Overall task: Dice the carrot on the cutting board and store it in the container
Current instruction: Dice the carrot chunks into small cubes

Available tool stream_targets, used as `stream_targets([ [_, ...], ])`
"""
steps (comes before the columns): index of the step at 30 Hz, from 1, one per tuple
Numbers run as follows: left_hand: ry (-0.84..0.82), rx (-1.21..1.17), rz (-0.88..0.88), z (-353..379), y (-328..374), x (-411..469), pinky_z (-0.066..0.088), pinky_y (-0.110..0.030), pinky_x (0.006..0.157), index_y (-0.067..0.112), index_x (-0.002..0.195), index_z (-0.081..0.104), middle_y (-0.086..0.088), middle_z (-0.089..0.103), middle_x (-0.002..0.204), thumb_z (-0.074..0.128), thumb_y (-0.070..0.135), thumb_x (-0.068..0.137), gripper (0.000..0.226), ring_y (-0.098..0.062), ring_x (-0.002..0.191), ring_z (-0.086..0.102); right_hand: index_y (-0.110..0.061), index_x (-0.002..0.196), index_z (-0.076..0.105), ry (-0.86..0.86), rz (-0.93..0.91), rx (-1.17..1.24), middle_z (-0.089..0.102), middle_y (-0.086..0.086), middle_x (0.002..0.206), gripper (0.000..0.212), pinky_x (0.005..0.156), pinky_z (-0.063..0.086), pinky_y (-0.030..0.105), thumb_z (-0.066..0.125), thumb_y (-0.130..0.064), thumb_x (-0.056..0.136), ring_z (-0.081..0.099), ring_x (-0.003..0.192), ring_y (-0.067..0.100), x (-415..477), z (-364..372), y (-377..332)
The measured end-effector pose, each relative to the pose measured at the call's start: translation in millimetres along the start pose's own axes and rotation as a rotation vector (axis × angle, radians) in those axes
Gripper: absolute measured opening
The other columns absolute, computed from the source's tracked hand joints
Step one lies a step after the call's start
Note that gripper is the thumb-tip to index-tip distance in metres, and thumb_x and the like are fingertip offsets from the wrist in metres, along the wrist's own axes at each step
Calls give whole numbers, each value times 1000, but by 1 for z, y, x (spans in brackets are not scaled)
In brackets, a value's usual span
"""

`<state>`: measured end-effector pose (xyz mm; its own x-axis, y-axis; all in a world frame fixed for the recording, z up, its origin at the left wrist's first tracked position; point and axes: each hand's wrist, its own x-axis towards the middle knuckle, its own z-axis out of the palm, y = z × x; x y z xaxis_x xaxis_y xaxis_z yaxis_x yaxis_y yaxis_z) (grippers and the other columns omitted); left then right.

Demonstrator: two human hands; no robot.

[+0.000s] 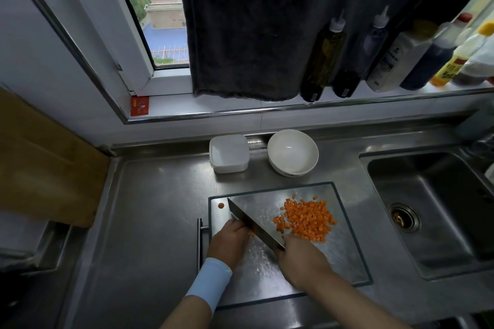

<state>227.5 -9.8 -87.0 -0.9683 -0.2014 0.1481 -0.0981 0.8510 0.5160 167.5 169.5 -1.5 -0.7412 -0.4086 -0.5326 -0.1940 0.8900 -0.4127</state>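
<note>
**Carrot station: knife on the board, dice heaped at one side**

Board: a steel-coloured cutting board (347, 248) lies flat on the metal counter (155, 208), directly in front of the person.

Task item: the diced carrot (307, 219) lies in a loose heap at 1 o'clock on the board, with a few cubes strayed around its edge. One small carrot round (220, 205) lies alone at the board's 10 o'clock corner. A sliver of orange (252, 234) shows under the blade, next to the left fingers.

Knife (254, 223): a broad blade, set diagonally from 10 o'clock down to 4 o'clock, edge down on the board.

Right hand (302, 262): at 5 o'clock on the board, fingers wrapped tight round the knife handle, which is hidden inside the fist.

Left hand (230, 240): at 8 o'clock, knuckles bent against the flat of the blade. The fingertips are hidden behind it, so I cannot tell whether they hold anything. A pale blue cuff (211, 283) covers the wrist.

Container (229, 153): white, square, on the counter at 11 o'clock beyond the board, well apart from the carrot.

Other items: a white bowl (292, 152) stands at 12 o'clock, just beside the container. The sink (441, 208) is at 3 o'clock. Bottles (323, 56) line the window sill at 1 o'clock, next to a dark hanging cloth (254, 29)
</note>
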Motion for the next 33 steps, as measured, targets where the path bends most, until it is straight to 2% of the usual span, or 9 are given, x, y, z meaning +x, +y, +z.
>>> stream_targets([
  [3,41,8,28,5,-6,-1,55,-18,57,23,81,75,7,68,84,73,16,75,9,-10,75,63,-22,107,64,-5,2,-20,69,0,102,22,71,48,27,50,-37,99,67,93,21,0,0,-1],
  [7,47,40,39,11,-12,1,56,-23,57,24,84,75,9,70,90,49,30,84,28,-9,84,61,-21,105,63,9,9,-73,69,2,103,20,70,45,27,49,-34,98,67,94,22,-2,-2,-4],
  [13,47,14,44,8,-9,2,55,-18,58,25,86,76,10,70,91,57,27,83,20,-7,84,61,-20,108,63,1,24,-85,70,2,104,18,69,45,26,51,-30,98,68,93,21,-1,0,-5],
  [15,36,10,49,9,-10,2,55,-19,58,24,86,76,9,70,91,72,18,78,11,-9,83,63,-19,110,62,-9,36,-78,69,2,105,18,71,45,25,52,-28,98,67,95,21,1,3,-5],
  [17,18,4,32,11,-10,2,57,-22,57,22,86,76,7,70,90,81,12,70,20,-11,81,65,-18,111,62,-20,50,-63,68,3,108,19,74,47,25,51,-26,98,67,98,22,3,5,-5],
  [25,-24,8,12,15,-17,2,57,-24,59,22,88,75,6,69,93,72,15,76,13,-14,83,65,-15,104,66,-64,68,-56,71,4,103,19,71,46,25,51,-26,98,68,95,21,18,16,-12],
  [28,-43,35,10,11,-14,3,55,-22,53,22,84,74,6,68,90,79,14,72,15,-14,80,65,-17,103,66,-85,61,-46,70,4,103,20,70,46,25,51,-29,98,67,94,21,21,14,-11],
  [31,-52,47,9,4,-9,4,55,-19,53,26,85,73,8,66,90,81,18,71,18,-11,78,64,-26,88,60,-70,52,15,66,-3,90,19,58,40,24,49,-38,98,62,80,18,20,9,-7],
  [33,-77,69,19,3,-8,5,55,-18,55,26,89,73,7,65,94,80,20,73,18,-11,80,63,-26,87,59,-48,70,53,64,-5,84,22,56,44,28,49,-43,95,63,74,17,18,5,-3],
])
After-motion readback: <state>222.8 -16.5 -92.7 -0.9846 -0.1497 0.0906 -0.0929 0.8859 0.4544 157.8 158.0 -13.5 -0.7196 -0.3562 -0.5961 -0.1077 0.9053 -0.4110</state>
